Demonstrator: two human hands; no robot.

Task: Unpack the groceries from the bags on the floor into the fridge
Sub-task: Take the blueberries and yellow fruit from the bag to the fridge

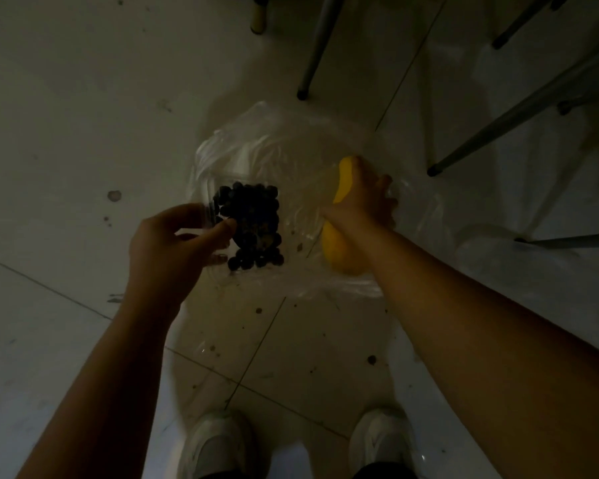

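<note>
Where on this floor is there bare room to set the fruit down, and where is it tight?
Open tile lies left of the plastic bag, beyond the left hand, and between the bag and the shoes. Tight: upper right, among the chair legs, and the bag itself, where the berry box and the right hand gripping the yellow fruit sit.

yellow fruit (343, 188): middle hidden under right hand (360, 205)
shoes (218, 444): heels cut off below clear bag (291, 140)
chair legs (320, 46): tops cut off
</note>
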